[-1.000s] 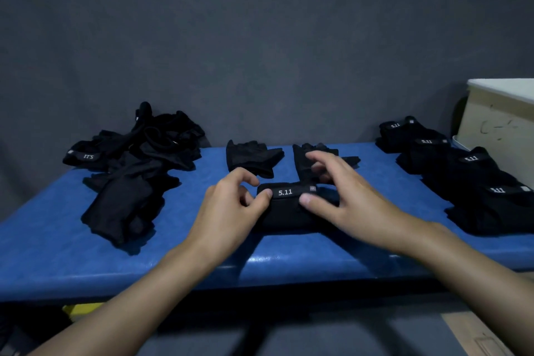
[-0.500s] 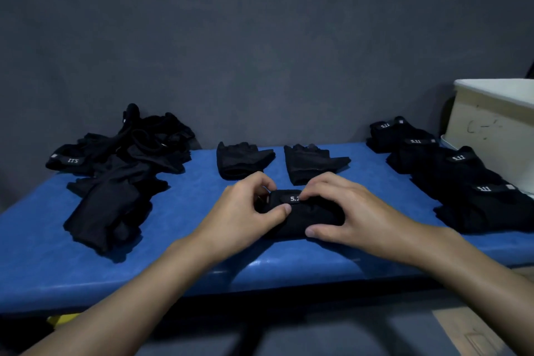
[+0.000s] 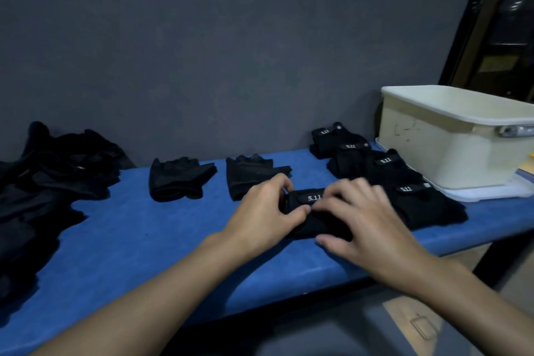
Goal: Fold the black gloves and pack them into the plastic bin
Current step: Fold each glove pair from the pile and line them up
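A folded black glove with a "5.11" strap lies on the blue table near its front edge. My left hand pinches its left end. My right hand lies over its right side, fingers curled on it. Several folded gloves sit in a row at the right, beside the cream plastic bin. Two flat fingerless gloves lie behind my hands, one on the left and one on the right. A loose pile of black gloves covers the table's left end.
The bin stands on a white lid at the table's right end. A dark grey wall runs close behind the table. A dark doorway opens at the far right. Floor shows below the table's front edge.
The view has swung to the right, so the bin now shows in full. Both hands have closed in on the folded glove and carried it right, toward the row of folded ones.
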Demonstrator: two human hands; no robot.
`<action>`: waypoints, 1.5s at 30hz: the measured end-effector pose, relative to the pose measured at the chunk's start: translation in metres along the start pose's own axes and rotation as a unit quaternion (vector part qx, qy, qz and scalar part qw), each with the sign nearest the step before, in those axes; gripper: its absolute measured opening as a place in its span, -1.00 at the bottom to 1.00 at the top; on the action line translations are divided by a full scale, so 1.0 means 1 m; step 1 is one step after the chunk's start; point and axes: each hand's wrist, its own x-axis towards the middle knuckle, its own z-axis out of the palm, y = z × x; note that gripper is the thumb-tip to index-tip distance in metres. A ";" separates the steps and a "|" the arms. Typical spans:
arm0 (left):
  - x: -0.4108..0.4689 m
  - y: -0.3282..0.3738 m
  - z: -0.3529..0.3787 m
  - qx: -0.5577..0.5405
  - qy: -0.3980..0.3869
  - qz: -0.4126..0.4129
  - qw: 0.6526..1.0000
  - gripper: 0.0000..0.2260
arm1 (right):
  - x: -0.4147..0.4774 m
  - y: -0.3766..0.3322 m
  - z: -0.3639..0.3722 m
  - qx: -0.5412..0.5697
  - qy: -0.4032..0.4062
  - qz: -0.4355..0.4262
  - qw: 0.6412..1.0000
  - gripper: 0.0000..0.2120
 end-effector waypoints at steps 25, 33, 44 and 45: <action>-0.018 -0.058 -0.076 0.329 -0.162 -0.028 0.930 -0.51 | 0.067 0.011 0.053 -0.058 -0.084 0.092 0.990 -0.56; -0.027 -0.056 -0.083 0.326 -0.167 -0.034 0.930 -0.34 | 0.103 0.016 0.072 -0.055 -0.145 0.138 0.978 -0.51; -0.028 -0.053 -0.081 0.326 -0.172 -0.055 0.928 -0.55 | 0.127 0.020 0.082 -0.040 -0.186 0.179 0.965 -0.47; -0.028 -0.053 -0.081 0.330 -0.175 -0.057 0.926 -0.50 | 0.128 0.019 0.083 -0.040 -0.184 0.179 0.966 -0.48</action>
